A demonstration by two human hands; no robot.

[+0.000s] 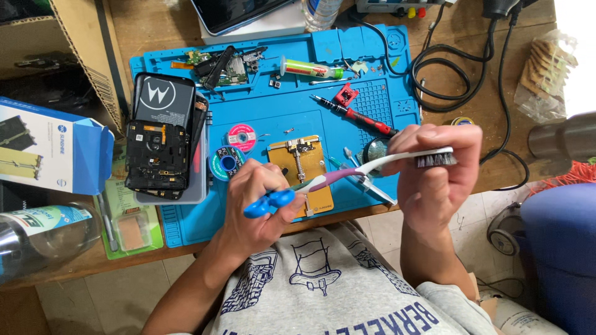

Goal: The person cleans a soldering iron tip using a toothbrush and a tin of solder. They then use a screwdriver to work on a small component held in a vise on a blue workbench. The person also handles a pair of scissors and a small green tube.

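Toothbrush [372, 166] in both hands (above mat edge [205, 232])

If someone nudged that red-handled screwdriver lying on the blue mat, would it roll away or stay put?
Probably it would roll a little: the red-handled screwdriver looks round and slim. The blue mat seems rubbery with raised ridges, so it likely stops soon. It appears stiff and light, easy to pinch up.
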